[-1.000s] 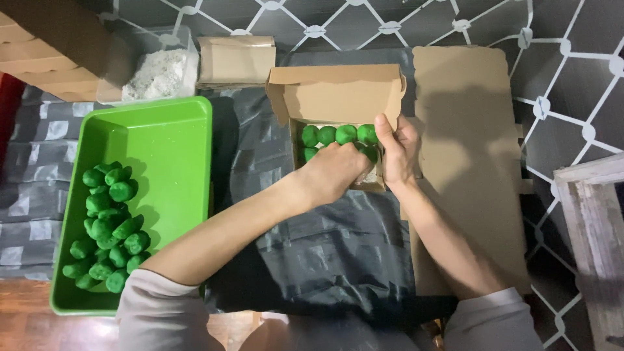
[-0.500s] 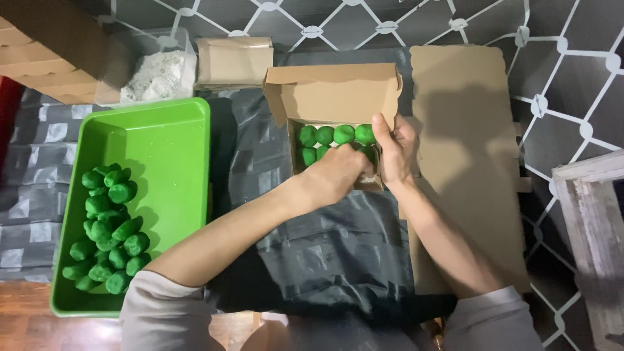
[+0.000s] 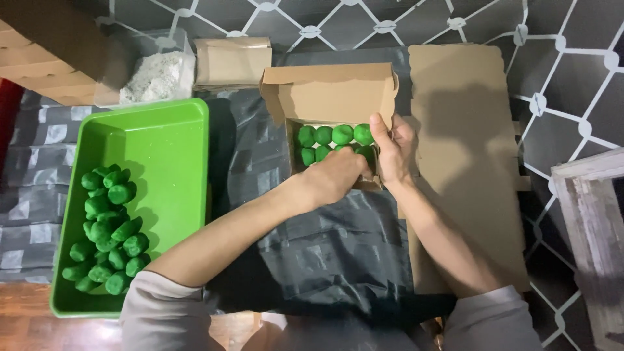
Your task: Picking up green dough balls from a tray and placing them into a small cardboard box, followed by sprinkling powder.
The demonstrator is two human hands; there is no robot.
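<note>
Over a dark plastic sheet (image 3: 338,234), the left hand (image 3: 335,177) reaches into an open cardboard box (image 3: 331,97), fingers curled among green dough-like balls (image 3: 333,135); whether it pinches one cannot be told. The right hand (image 3: 393,151) steadies the box's side wall, thumb over the rim. These balls look soft and light, best cupped gently around the sides. More sit in the green tray (image 3: 162,143). Compared with a second ago, both hands have barely shifted.

balls (image 3: 333,135) in box (image 3: 328,91), tray (image 3: 156,140) left
</note>
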